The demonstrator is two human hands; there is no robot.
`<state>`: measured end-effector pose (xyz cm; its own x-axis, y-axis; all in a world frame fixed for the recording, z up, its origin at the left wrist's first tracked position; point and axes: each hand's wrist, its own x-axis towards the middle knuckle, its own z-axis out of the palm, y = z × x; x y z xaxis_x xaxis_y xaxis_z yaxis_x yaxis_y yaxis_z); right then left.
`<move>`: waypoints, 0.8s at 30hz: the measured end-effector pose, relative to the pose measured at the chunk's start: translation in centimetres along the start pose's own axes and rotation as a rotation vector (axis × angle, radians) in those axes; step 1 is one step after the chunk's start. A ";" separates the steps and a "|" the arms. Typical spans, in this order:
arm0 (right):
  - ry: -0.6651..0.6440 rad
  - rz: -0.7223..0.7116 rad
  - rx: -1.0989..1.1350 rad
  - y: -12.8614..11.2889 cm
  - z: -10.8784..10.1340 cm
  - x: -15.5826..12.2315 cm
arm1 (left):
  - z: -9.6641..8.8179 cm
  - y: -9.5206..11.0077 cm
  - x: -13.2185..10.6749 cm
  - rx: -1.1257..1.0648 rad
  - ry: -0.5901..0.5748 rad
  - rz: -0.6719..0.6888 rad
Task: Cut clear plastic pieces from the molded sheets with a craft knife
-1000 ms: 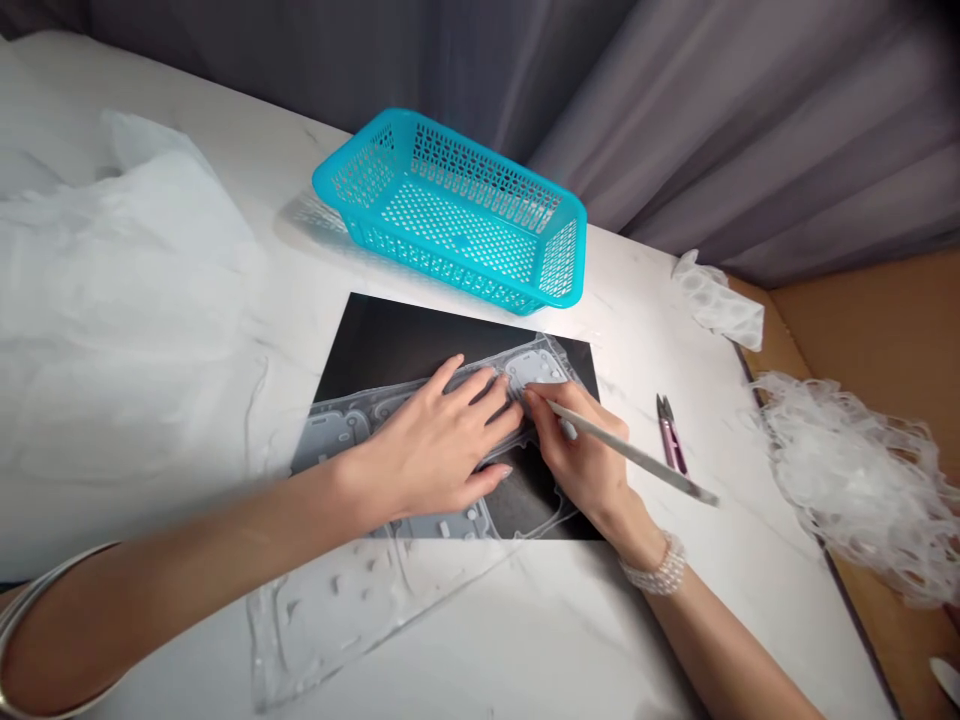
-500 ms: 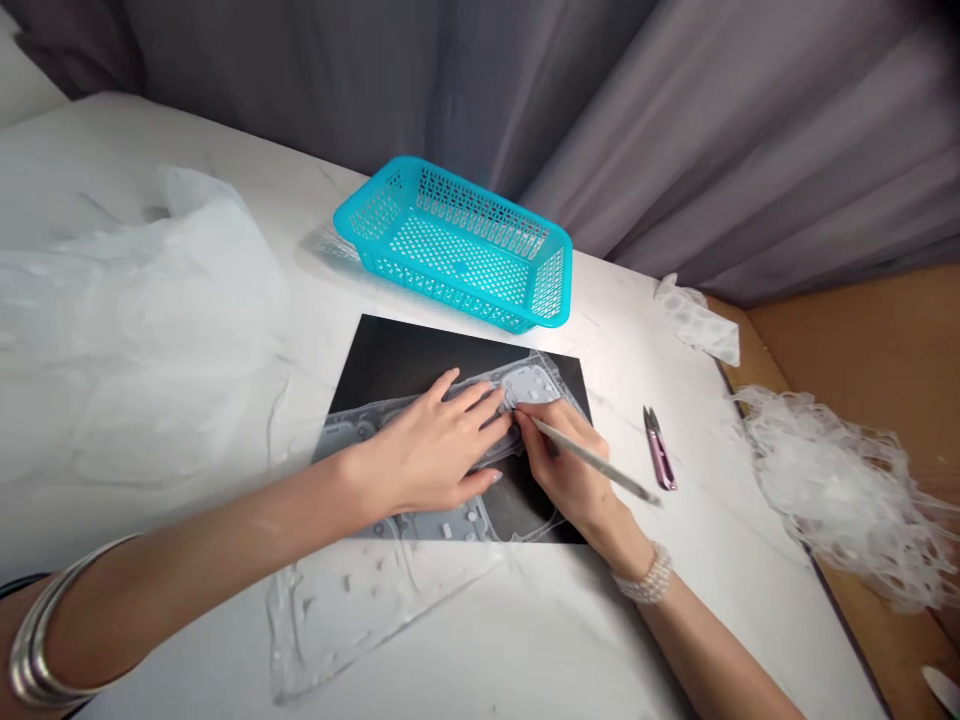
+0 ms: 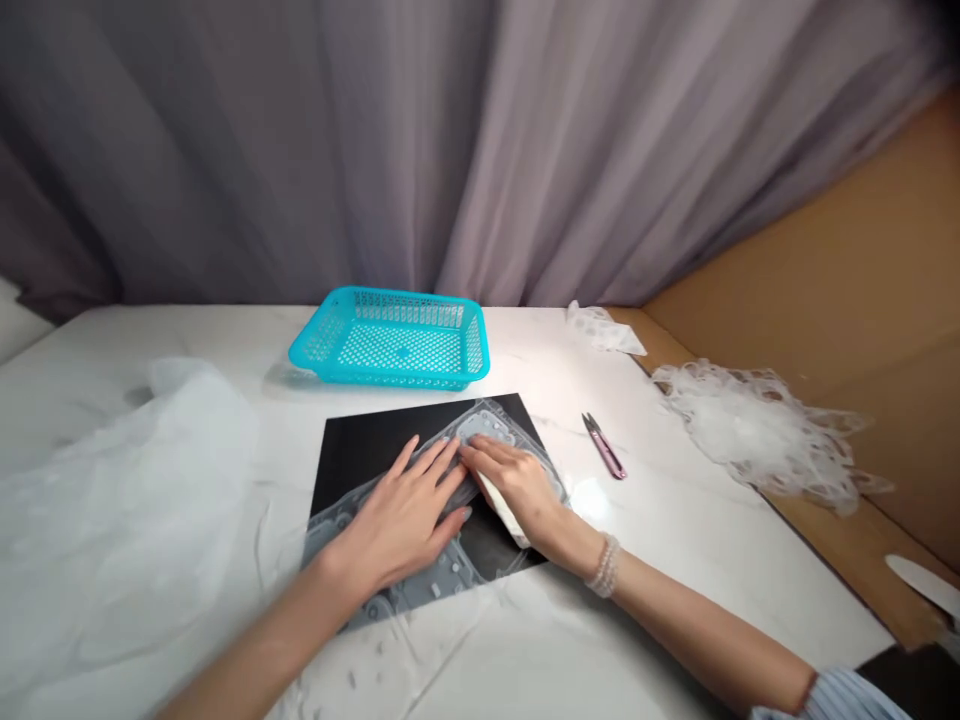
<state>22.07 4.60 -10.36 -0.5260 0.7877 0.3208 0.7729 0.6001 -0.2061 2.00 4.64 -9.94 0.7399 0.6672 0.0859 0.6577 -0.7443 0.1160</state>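
My left hand (image 3: 409,510) lies flat with fingers spread, pressing on a clear moulded plastic sheet (image 3: 484,425). The sheet has rounded raised shapes and lies across a black board (image 3: 367,445), its lower part running onto the table. My right hand (image 3: 521,490) is closed and rests on the sheet's upper right part, fingertips close to those of my left hand. A pale, elongated tool (image 3: 506,515) shows below its fingers and palm; its tip is hidden. Pink-handled thread snips (image 3: 604,446) lie to the right of the board.
A blue perforated basket (image 3: 397,378) stands behind the board. Crumpled translucent plastic (image 3: 150,510) spreads over the left side. A tangled heap of clear plastic offcuts (image 3: 750,425) lies along the right edge, beside a brown cardboard wall (image 3: 840,240). A small white piece (image 3: 604,330) lies farther back.
The view has tilted up and levelled. My right hand has turned more palm-down, and the pale tool now points back toward me instead of slanting out to the right. My left hand stays spread on the sheet.
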 end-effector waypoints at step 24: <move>0.714 0.714 0.913 12.7 -5.9 -3.0 | -0.2 0.1 0.1 -0.025 -0.074 -0.050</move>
<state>35.57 9.07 -8.52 0.3988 0.8866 0.2344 0.1422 0.1927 -0.9709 2.08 4.62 -9.73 0.7152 0.6989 0.0059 0.6912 -0.7085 0.1425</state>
